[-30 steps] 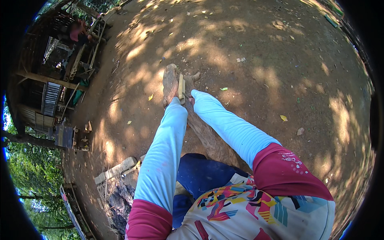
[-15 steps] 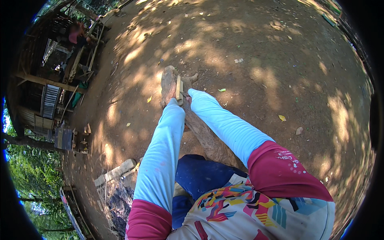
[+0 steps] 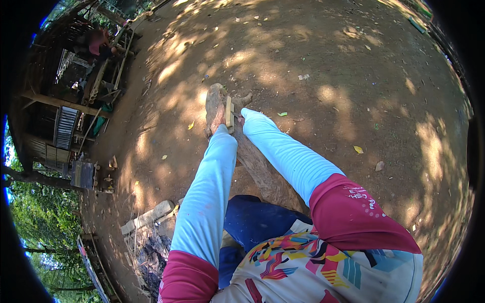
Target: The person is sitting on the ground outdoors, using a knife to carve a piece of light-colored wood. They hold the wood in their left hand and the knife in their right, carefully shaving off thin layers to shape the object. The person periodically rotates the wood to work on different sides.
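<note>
A thick, weathered log (image 3: 260, 169) slants away from my legs, with a rough knobby far end. On that far part stands a small pale, squared piece of wood (image 3: 230, 113). My left hand (image 3: 219, 119) grips this piece from its left side, its fingers partly lost in shade. Close by on the right is my right hand (image 3: 240, 121), mostly covered by the light-blue sleeve. Its fingers look closed, around something dark and thin beside the wood that I cannot make out. Both arms reach straight forward.
Brown dirt ground (image 3: 323, 131) with scattered leaves lies all round. At the left is a wooden hut (image 3: 60, 106), where a person (image 3: 98, 45) sits. A pale block (image 3: 149, 217) and an ashy pile (image 3: 151, 252) are left of my legs.
The whole view has shifted slightly, so the log and my hands appear a little farther right. My hands stay at the piece of wood, with little visible movement.
</note>
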`<action>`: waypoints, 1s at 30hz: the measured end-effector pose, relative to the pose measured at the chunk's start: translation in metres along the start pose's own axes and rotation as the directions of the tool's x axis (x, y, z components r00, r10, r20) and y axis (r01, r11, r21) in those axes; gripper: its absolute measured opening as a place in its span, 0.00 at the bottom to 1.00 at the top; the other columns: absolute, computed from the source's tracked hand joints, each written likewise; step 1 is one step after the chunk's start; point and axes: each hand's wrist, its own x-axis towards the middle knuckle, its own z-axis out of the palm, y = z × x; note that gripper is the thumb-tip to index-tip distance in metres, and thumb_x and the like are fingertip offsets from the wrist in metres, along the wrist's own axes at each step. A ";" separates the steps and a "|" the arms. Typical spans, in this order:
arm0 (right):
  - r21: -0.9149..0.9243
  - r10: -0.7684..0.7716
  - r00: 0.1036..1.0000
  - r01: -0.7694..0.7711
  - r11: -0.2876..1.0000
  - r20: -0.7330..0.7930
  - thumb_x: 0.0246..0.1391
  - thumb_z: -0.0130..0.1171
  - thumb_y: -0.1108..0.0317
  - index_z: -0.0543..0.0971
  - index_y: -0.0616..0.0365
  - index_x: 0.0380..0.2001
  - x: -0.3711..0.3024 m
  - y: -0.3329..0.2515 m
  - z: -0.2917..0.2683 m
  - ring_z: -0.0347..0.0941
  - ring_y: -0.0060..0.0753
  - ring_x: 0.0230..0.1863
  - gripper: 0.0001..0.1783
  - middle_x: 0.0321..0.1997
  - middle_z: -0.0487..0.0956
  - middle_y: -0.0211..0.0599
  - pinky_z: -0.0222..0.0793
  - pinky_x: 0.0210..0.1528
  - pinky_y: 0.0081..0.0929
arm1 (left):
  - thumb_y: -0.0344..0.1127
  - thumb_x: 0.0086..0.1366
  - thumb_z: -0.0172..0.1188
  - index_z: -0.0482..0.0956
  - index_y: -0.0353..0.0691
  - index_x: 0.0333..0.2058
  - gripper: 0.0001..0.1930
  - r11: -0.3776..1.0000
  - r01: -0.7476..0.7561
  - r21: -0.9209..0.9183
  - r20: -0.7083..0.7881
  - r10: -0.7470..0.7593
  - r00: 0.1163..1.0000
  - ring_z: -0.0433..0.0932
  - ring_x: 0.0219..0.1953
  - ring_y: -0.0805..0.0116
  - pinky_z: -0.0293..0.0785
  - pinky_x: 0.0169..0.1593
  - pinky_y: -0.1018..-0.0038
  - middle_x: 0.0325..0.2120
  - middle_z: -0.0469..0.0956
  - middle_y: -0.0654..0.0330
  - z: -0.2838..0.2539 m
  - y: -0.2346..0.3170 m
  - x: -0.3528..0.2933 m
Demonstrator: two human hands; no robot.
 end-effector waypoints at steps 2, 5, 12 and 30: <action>-0.143 -0.106 0.991 0.117 0.983 0.077 0.60 0.50 0.55 0.81 0.57 0.33 -0.024 -0.001 0.000 0.72 0.30 0.33 0.17 0.33 0.79 0.32 0.67 0.41 0.30 | 0.57 0.66 0.53 0.77 0.35 0.50 0.29 0.857 0.215 -0.468 0.092 -0.195 0.977 0.76 0.42 0.62 0.71 0.47 0.69 0.44 0.79 0.50 -0.004 -0.010 -0.003; 0.553 0.100 0.995 -0.070 0.831 -0.024 0.59 0.57 0.62 0.76 0.59 0.42 -0.002 0.011 0.014 0.76 0.45 0.36 0.13 0.35 0.78 0.52 0.70 0.41 0.42 | 0.57 0.70 0.43 0.76 0.40 0.53 0.28 0.862 0.231 -0.451 0.108 -0.204 0.973 0.76 0.46 0.59 0.70 0.50 0.69 0.49 0.77 0.48 -0.004 0.018 -0.031; -0.622 -0.611 0.790 0.456 0.636 -0.046 0.50 0.69 0.52 0.76 0.60 0.40 -0.040 0.026 -0.012 0.77 0.43 0.36 0.24 0.36 0.81 0.48 0.72 0.42 0.39 | 0.42 0.68 0.50 0.71 0.46 0.57 0.20 0.943 0.017 -0.331 0.093 0.014 0.996 0.74 0.37 0.64 0.72 0.42 0.69 0.38 0.77 0.55 -0.030 0.025 -0.105; -0.479 -0.736 0.569 0.793 0.375 0.366 0.57 0.58 0.66 0.77 0.64 0.38 -0.150 0.027 0.066 0.78 0.46 0.37 0.11 0.34 0.80 0.51 0.71 0.42 0.38 | 0.16 0.59 0.43 0.52 0.48 0.71 0.40 0.592 -0.240 -0.769 -0.323 -0.036 0.946 0.71 0.33 0.76 0.70 0.37 0.82 0.44 0.74 0.60 -0.054 -0.062 -0.240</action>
